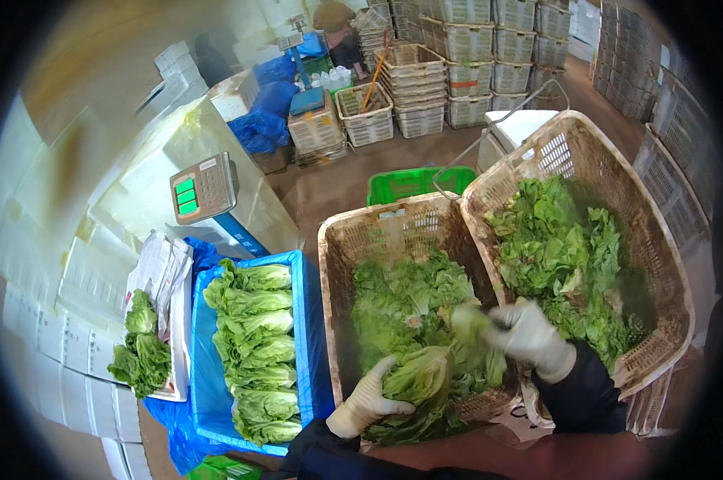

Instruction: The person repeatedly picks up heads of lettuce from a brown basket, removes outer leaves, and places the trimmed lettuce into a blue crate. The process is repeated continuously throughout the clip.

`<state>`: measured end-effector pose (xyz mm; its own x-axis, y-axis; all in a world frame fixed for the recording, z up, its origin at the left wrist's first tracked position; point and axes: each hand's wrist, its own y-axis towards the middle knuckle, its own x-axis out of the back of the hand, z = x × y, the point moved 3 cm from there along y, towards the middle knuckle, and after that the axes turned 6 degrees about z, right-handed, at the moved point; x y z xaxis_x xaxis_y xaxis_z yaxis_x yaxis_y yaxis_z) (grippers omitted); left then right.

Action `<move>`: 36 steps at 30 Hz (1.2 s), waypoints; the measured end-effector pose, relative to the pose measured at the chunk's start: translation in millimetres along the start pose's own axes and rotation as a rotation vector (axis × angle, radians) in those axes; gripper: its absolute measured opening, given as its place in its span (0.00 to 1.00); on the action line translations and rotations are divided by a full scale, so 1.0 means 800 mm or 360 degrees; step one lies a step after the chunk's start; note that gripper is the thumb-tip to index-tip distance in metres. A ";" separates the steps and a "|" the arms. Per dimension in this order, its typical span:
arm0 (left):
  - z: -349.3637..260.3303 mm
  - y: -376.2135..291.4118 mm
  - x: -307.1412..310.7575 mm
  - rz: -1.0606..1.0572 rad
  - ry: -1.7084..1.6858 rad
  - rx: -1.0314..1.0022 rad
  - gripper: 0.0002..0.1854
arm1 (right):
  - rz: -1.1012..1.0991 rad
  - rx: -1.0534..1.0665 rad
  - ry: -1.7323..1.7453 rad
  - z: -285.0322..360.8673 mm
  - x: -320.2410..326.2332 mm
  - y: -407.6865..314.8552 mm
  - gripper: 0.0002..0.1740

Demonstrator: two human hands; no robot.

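Observation:
My left hand (367, 399), in a white glove, grips a head of leafy lettuce (421, 378) over the near end of a dirt-stained plastic crate (327, 288). Just to the right, my gloved right hand (532, 336) is blurred by motion, its fingers closed on a green lettuce leaf (470, 319). Loose leaves (406, 294) cover the bottom of that crate. A second stained crate (655, 198), tilted at the right, holds more loose leaves (547, 234). On the left, several lettuce heads (259, 348) lie in a row in a box lined with blue plastic (202, 372).
A digital scale display (202, 189) rises behind the blue-lined box. Beside that box, a white foam tray (181, 360) bears papers and lettuce (142, 348). Beyond the crates stand a green crate (421, 180), a bent metal rod (487, 129) and stacked crates (469, 66). Another person (337, 30) is at the back.

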<state>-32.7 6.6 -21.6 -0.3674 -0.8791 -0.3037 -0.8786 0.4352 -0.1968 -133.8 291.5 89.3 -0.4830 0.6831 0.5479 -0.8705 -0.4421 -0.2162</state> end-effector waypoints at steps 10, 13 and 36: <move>0.048 0.040 0.013 0.0077 -0.0445 -0.0313 0.55 | 0.0039 -0.0162 0.0556 -0.010 -0.131 -0.023 0.36; 0.054 0.035 0.012 -0.0081 -0.0267 -0.0361 0.55 | 0.0095 0.0109 0.0771 -0.042 -0.130 -0.022 0.35; -0.019 -0.039 -0.067 -0.0085 0.0097 -0.0404 0.58 | 0.0303 -0.0266 0.0835 0.005 -0.078 -0.047 0.32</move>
<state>9.5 37.1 15.3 -0.3296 -0.9128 -0.2411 -0.9427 0.3321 0.0315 -70.8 263.0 66.5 -0.5774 0.8161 0.0225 -0.7464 -0.5165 -0.4197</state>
